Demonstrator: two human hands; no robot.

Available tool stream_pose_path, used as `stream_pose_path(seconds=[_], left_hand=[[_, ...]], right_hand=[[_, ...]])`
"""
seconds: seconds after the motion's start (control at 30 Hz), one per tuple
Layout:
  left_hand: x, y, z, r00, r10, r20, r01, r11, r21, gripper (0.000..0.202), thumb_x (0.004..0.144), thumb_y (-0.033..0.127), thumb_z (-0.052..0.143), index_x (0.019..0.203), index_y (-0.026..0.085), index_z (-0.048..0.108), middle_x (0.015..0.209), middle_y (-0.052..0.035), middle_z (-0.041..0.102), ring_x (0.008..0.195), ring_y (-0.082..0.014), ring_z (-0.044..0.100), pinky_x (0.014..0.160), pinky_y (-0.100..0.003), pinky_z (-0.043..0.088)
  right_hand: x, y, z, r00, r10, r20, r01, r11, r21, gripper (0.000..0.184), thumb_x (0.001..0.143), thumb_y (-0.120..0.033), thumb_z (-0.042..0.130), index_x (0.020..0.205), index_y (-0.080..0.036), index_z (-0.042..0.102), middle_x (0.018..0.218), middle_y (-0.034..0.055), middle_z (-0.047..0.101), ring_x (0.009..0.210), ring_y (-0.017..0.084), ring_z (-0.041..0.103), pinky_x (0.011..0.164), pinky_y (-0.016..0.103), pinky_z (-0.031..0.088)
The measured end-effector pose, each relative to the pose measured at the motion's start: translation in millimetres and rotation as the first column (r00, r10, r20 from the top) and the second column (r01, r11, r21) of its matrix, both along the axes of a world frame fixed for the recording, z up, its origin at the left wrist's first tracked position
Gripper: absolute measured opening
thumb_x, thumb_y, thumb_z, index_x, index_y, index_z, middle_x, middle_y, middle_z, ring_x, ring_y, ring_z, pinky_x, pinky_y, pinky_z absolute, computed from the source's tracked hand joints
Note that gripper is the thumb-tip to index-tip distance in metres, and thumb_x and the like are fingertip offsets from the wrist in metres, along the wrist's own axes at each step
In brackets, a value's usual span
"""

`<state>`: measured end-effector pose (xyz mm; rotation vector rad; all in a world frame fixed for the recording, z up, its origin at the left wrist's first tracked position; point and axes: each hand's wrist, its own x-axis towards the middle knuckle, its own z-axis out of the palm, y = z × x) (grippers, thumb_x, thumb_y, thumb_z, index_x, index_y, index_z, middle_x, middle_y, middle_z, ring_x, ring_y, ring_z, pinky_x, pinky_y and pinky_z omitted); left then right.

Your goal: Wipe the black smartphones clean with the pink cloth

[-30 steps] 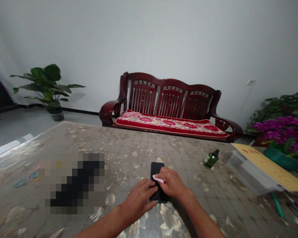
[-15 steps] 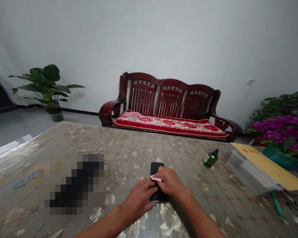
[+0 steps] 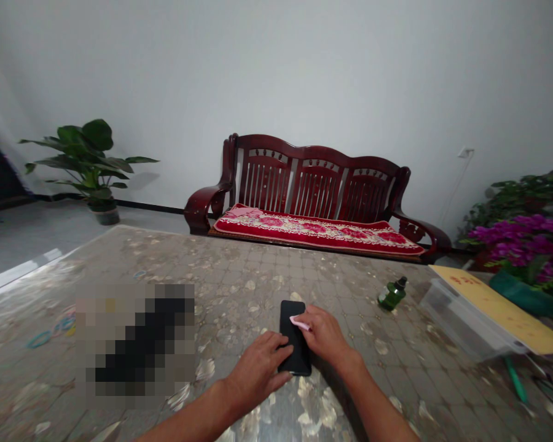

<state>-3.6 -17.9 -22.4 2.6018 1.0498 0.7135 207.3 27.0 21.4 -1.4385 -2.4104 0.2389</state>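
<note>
A black smartphone (image 3: pixel 297 356) lies flat on the patterned tablecloth (image 3: pixel 239 276), its long side pointing away from me. My left hand (image 3: pixel 263 362) rests at the phone's left edge, fingers apart, with the fingertips touching the phone. In my right hand (image 3: pixel 323 331) a small folded pink cloth (image 3: pixel 300 323) is pinched, and it lies over the upper right part of the screen. The tips of the right fingers are partly hidden behind the cloth and hand.
To the right stand a green bottle (image 3: pixel 391 294) with a black cap and a clear plastic box (image 3: pixel 461 325) under a yellow folder (image 3: pixel 498 307). A green handle (image 3: pixel 515 379) lies by the box. Colourful rings (image 3: pixel 39 339) and a blurred-out dark patch (image 3: pixel 142 344) are on the left.
My right hand has shifted a little to the right with the pink cloth, uncovering more of the phone's screen. My left hand has stayed at the phone's left edge.
</note>
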Motion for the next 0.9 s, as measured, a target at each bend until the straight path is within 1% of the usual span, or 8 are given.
stream_pose_path(seconds=[0.1, 0.2, 0.27, 0.47, 0.53, 0.67, 0.83, 0.9], left_hand=[[-1.0, 0.3, -2.2, 1.0, -0.001, 0.014, 0.001, 1.0, 0.015, 0.039, 0.086, 0.027, 0.069, 0.124, 0.021, 0.065, 0.125, -0.0122, 0.066, 0.113, -0.0306, 0.061, 0.1, -0.049, 0.051], [-1.1, 0.4, -2.3, 1.0, -0.006, 0.018, 0.006, 1.0, 0.014, 0.039, 0.086, 0.028, 0.069, 0.124, 0.022, 0.064, 0.124, -0.0117, 0.066, 0.113, -0.0301, 0.062, 0.1, -0.048, 0.051], [-0.8, 0.4, -1.7, 1.0, -0.005, 0.016, 0.005, 1.0, 0.015, 0.039, 0.085, 0.027, 0.07, 0.124, 0.022, 0.065, 0.124, -0.012, 0.066, 0.113, -0.0304, 0.062, 0.101, -0.049, 0.05], [-0.4, -0.1, -1.7, 0.999, -0.001, -0.035, 0.001, 1.0, 0.008, 0.042, 0.083, 0.023, 0.073, 0.124, 0.015, 0.065, 0.126, -0.0147, 0.065, 0.115, -0.0326, 0.061, 0.101, -0.051, 0.05], [-0.4, -0.1, -2.7, 0.999, 0.001, -0.036, 0.0, 1.0, 0.009, 0.043, 0.083, 0.023, 0.074, 0.124, 0.016, 0.065, 0.126, -0.0145, 0.065, 0.115, -0.0325, 0.061, 0.101, -0.051, 0.05], [-0.6, -0.1, -2.7, 1.0, 0.001, -0.03, -0.001, 1.0, 0.017, 0.043, 0.083, 0.023, 0.074, 0.124, 0.017, 0.065, 0.126, -0.0137, 0.066, 0.114, -0.0317, 0.061, 0.1, -0.05, 0.051], [-0.9, 0.1, -0.8, 1.0, 0.006, -0.017, -0.006, 1.0, 0.013, 0.041, 0.083, 0.024, 0.073, 0.123, 0.018, 0.066, 0.124, -0.0134, 0.067, 0.112, -0.0313, 0.062, 0.099, -0.049, 0.052], [-0.8, 0.2, -1.6, 1.0, 0.003, -0.008, -0.003, 1.0, 0.022, 0.041, 0.083, 0.024, 0.073, 0.123, 0.018, 0.066, 0.124, -0.0135, 0.067, 0.112, -0.0314, 0.062, 0.099, -0.05, 0.052]], right_hand=[[3.7, 0.9, -1.8, 1.0, -0.02, 0.003, 0.02, 1.0, 0.018, 0.025, 0.092, -0.016, 0.052, 0.092, -0.025, 0.076, 0.08, 0.0021, 0.061, 0.077, 0.016, 0.057, 0.067, 0.025, 0.033], [6.3, -3.4, -1.3, 0.997, 0.08, -0.013, -0.08, 0.997, -0.006, 0.022, 0.09, -0.015, 0.054, 0.086, -0.024, 0.074, 0.082, 0.0014, 0.062, 0.078, 0.015, 0.057, 0.068, 0.025, 0.033], [7.7, -5.6, -0.2, 0.993, 0.113, -0.024, -0.113, 0.993, -0.025, 0.022, 0.089, -0.015, 0.055, 0.086, -0.024, 0.074, 0.082, 0.001, 0.062, 0.078, 0.015, 0.057, 0.068, 0.024, 0.033], [10.6, 0.8, -1.2, 0.998, -0.06, -0.01, 0.06, 0.998, -0.008, 0.025, 0.094, -0.019, 0.053, 0.096, -0.025, 0.077, 0.079, 0.002, 0.059, 0.076, 0.016, 0.056, 0.067, 0.025, 0.032], [10.8, 1.2, -2.0, 0.998, -0.055, -0.008, 0.055, 0.998, -0.012, 0.024, 0.094, -0.019, 0.053, 0.092, -0.024, 0.076, 0.078, 0.0017, 0.059, 0.075, 0.015, 0.056, 0.066, 0.025, 0.031], [11.3, -2.3, -1.4, 0.999, 0.021, -0.033, -0.022, 0.999, -0.047, 0.025, 0.095, -0.022, 0.053, 0.083, -0.024, 0.075, 0.076, 0.0003, 0.057, 0.071, 0.013, 0.054, 0.063, 0.025, 0.029], [12.9, 0.8, -4.1, 0.996, -0.044, -0.08, 0.043, 0.999, -0.018, 0.025, 0.096, -0.023, 0.053, 0.09, -0.024, 0.077, 0.075, 0.0005, 0.057, 0.071, 0.014, 0.054, 0.063, 0.025, 0.03], [13.2, 1.4, -6.6, 0.995, -0.037, -0.098, 0.036, 0.999, -0.015, 0.025, 0.096, -0.023, 0.053, 0.091, -0.025, 0.077, 0.075, 0.0004, 0.056, 0.071, 0.014, 0.055, 0.064, 0.025, 0.031]])
